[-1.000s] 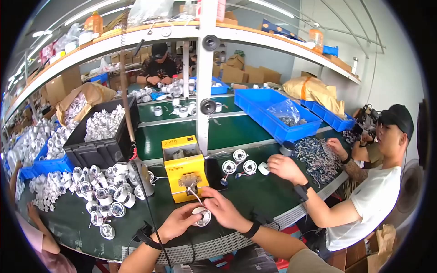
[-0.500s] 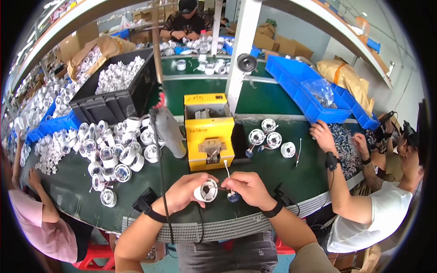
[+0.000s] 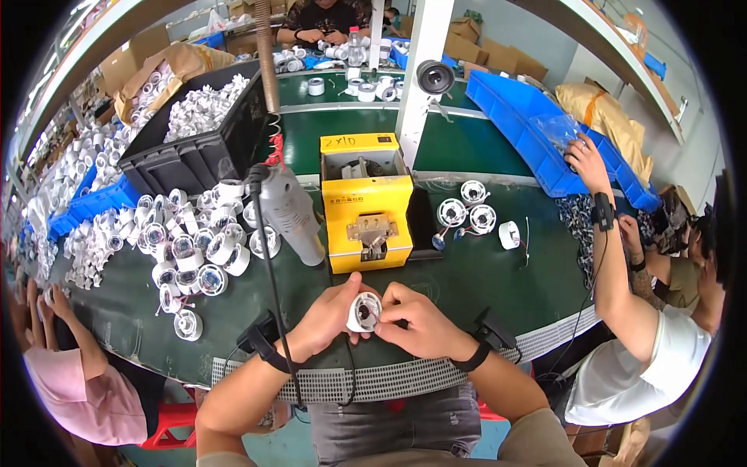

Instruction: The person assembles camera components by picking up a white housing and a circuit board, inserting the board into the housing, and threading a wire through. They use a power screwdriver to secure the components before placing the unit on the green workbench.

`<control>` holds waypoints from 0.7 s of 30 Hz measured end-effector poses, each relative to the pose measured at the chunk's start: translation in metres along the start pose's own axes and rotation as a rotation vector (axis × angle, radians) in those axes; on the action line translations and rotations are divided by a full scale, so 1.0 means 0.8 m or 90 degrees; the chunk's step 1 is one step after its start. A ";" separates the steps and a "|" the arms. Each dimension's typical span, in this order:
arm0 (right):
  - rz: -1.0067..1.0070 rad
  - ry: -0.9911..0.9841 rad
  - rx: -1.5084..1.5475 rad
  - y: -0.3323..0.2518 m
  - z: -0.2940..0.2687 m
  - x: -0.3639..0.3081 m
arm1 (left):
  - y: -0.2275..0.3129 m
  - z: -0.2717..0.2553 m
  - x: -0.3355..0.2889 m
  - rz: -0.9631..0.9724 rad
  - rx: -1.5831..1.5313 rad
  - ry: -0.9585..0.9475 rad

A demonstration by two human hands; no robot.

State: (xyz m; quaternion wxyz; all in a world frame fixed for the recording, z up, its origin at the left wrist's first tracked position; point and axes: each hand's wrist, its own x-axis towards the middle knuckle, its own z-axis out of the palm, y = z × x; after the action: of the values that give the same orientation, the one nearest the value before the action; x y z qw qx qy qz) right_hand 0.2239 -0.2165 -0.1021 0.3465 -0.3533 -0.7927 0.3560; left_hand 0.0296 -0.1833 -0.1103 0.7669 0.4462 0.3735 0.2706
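The right hand (image 3: 416, 319) has been brought to the open face of one white round housing (image 3: 364, 313), gripped by the left hand (image 3: 328, 314) before one yellow machine (image 3: 367, 198), apparently part-finished, any right-hand grasp being undeterminable, with four similar housings (image 3: 482, 219) set rightward and an uncountable heap (image 3: 187, 260) leftward.

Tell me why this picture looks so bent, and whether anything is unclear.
Head view: the fisheye lens curves the grey perforated strip and leaves black corners; head view: the yellow machine looks fairly crisp, but fine detail inside the held white round part is too small to make out.
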 end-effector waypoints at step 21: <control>0.271 0.236 0.313 -0.018 -0.002 0.001 | -0.009 0.008 0.001 0.271 0.023 0.054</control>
State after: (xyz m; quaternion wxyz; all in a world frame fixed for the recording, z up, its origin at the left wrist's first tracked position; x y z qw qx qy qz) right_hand 0.2204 -0.2228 -0.0891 0.4771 -0.4748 -0.5161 0.5297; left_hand 0.0357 -0.1889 -0.1151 0.6680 0.5172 0.3073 0.4380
